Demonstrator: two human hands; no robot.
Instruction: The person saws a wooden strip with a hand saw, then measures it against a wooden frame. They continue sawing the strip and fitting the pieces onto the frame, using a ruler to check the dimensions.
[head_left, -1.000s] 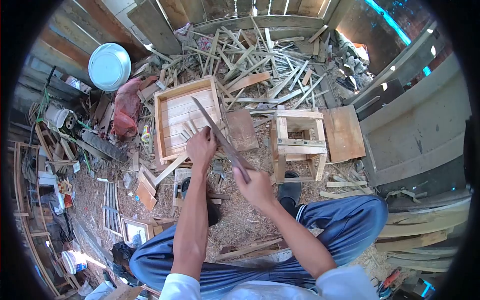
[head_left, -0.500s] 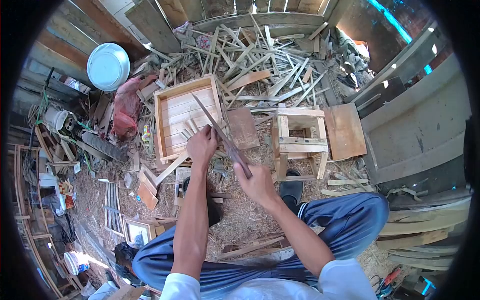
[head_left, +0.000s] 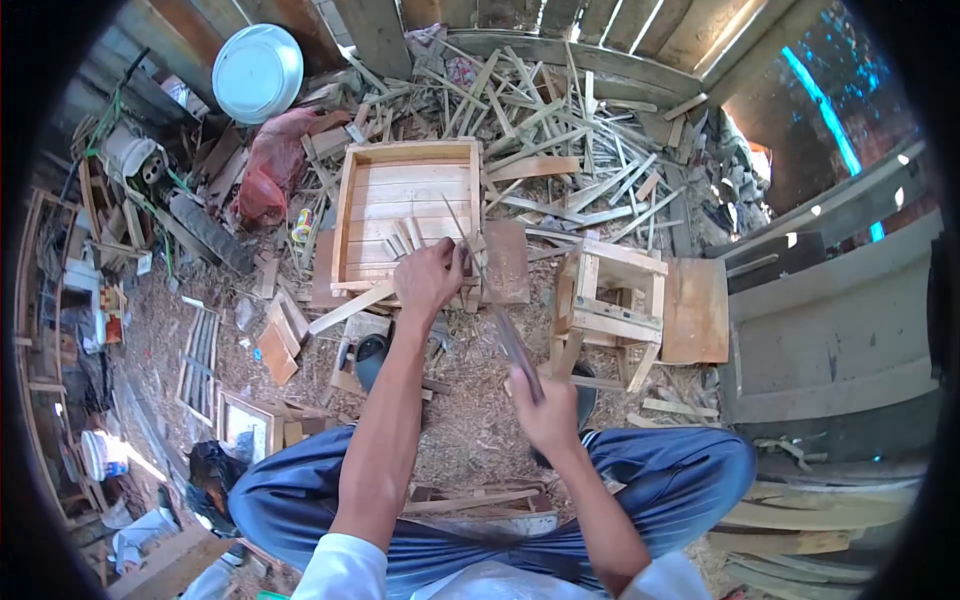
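My left hand (head_left: 428, 275) is closed on a pale wooden strip (head_left: 350, 308), at the lower edge of a shallow wooden box (head_left: 410, 185). The strip slants out to the lower left of the hand. Several short wooden sticks (head_left: 402, 238) fan out just above my knuckles, inside the box's outline; whether I also grip them cannot be made out. My right hand (head_left: 548, 408) is wrapped round the handle of a long, tapering handsaw (head_left: 512, 340). Its blade points up and away, passing close by my left fingertips. Blur hides the teeth.
A small wooden stool-like frame (head_left: 612, 300) stands to the right, beside a flat board (head_left: 695, 310). Scrap strips (head_left: 560, 165) are heaped behind. A white basin (head_left: 257, 73) and a red plastic bag (head_left: 272, 165) lie at back left. Shavings cover the ground (head_left: 465, 400).
The handsaw and my right hand have drawn back toward me, down and to the right. My left hand keeps its grip beside the box. The whole view has shifted slightly.
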